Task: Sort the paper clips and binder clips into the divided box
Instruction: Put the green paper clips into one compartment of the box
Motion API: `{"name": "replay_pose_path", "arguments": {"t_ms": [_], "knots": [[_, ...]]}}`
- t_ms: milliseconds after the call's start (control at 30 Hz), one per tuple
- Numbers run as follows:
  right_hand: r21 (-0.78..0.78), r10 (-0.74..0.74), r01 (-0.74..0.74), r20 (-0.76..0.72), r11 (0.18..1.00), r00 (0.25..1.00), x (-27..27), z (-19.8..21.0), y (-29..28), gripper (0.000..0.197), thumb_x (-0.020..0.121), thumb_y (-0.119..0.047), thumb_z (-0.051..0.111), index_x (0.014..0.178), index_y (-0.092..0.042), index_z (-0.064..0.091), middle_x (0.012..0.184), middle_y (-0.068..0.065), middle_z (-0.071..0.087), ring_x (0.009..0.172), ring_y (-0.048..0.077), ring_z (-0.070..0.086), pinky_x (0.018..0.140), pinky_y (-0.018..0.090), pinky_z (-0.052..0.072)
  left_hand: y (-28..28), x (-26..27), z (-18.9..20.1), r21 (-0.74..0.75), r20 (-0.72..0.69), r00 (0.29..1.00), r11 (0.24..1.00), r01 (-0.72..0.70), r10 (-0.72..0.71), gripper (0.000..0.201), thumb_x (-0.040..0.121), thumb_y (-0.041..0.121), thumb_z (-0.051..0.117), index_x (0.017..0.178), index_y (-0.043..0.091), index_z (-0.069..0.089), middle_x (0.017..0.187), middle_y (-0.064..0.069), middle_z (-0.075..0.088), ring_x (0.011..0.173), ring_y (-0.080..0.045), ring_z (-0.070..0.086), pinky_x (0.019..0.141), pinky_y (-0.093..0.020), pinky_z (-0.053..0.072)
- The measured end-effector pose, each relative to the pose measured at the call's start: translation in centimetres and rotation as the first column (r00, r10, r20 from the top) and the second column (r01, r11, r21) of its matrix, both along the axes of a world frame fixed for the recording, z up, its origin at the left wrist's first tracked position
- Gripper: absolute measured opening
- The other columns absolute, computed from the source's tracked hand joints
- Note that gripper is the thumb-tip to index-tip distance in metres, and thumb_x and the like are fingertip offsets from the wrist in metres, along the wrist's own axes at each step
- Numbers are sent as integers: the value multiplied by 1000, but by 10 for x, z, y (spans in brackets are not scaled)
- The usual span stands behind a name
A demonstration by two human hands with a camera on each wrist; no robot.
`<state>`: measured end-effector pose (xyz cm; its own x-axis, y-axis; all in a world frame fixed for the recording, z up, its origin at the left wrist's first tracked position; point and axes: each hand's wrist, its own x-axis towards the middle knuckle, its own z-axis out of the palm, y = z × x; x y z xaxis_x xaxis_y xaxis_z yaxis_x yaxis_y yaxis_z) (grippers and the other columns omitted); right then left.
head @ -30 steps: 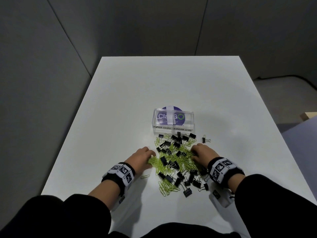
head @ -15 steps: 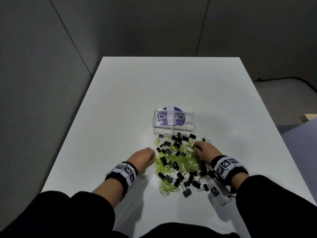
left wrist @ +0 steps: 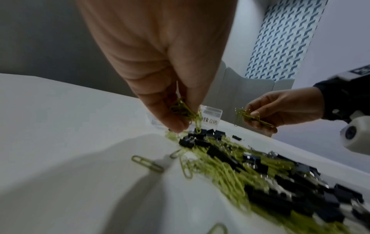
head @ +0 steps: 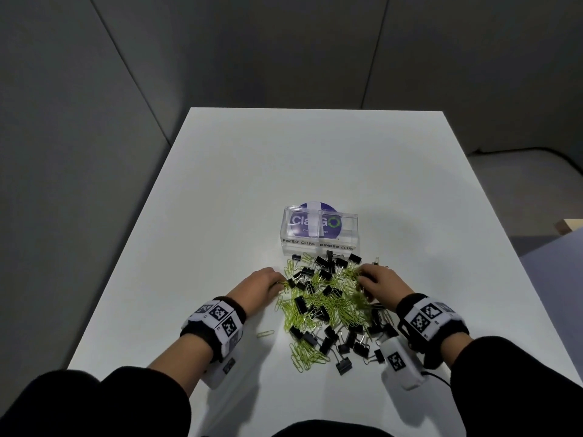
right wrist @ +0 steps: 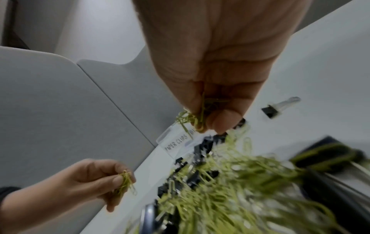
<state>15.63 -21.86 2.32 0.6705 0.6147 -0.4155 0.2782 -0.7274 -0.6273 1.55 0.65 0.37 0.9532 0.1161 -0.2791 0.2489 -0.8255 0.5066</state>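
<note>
Paper clips (head: 328,307), yellow-green, mixed with black binder clips (head: 321,263): heap at lower centre of white table (head: 220,184), just below clear divided box (head: 320,230). Left hand (head: 257,287) pinches a small bunch of paper clips at heap's left edge; right hand (head: 383,287) pinches another bunch at its right.
</note>
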Motion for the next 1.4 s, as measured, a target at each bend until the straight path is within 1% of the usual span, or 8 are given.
{"name": "replay_pose_path", "arguments": {"t_ms": [67,367,600,800,900,1033,1167,1400], "knots": [[48,15,-16,10,999,1000,-2,11,3,17,96,-12,43,99,-6,59,78,4,60,66,18,55,73,36,51,3,-1,7,-34,89,995,999,-34,36,29,98,21,43,117,9,60,111,-8,60,99,-22,59,83,-19,39],[186,16,-45,154,981,988,24,54,77,22,97,-12,39,109,-7,57,88,4,58,70,21,52,56,20,41,30,37,54,-143,464,859,975,-168,216,23,94,13,51,111,6,65,97,-9,60,84,-16,56,80,-27,46],[-68,118,-105,228,992,966,46,32,147,20,94,-8,37,85,-5,55,81,9,53,75,23,49,66,29,35,43,76,47,-53,356,920,986,-155,164,26,96,16,47,114,8,63,103,-11,58,86,-18,54,78,-23,39],[86,66,-82,175,993,982,44,36,127,27,94,-18,46,115,-8,60,110,8,66,98,23,61,88,34,48,44,103,37,39,231,969,994,-101,90,28,97,20,44,116,9,61,111,-11,56,100,-25,57,84,-29,41],[107,73,-95,191,990,979,43,40,99,23,93,-15,48,109,-8,62,107,8,66,84,16,57,76,24,44,41,113,36,91,185,982,995,-44,26,28,97,24,44,116,12,61,114,-8,58,102,-25,57,85,-33,44],[-50,118,-113,121,992,986,43,24,46,21,93,-15,48,105,-8,64,106,10,67,79,14,55,73,21,41,31,108,32,193,198,977,980,42,-81,31,96,32,45,122,21,59,123,2,59,109,-18,57,81,-32,48],[-226,113,-72,175,972,978,44,-1,7,25,94,-12,46,111,-8,64,115,11,66,100,24,61,85,29,44,19,84,28,241,235,953,961,134,-192,28,97,28,43,114,20,63,111,2,63,98,-16,59,70,-31,49],[-329,293,-161,405,930,866,18,-37,-1,36,94,-14,46,130,-16,49,134,7,51,118,25,47,99,33,42,-2,32,-17,287,7,972,932,223,-235,38,97,26,40,132,15,48,136,-5,49,115,-21,54,91,-32,52]]}}
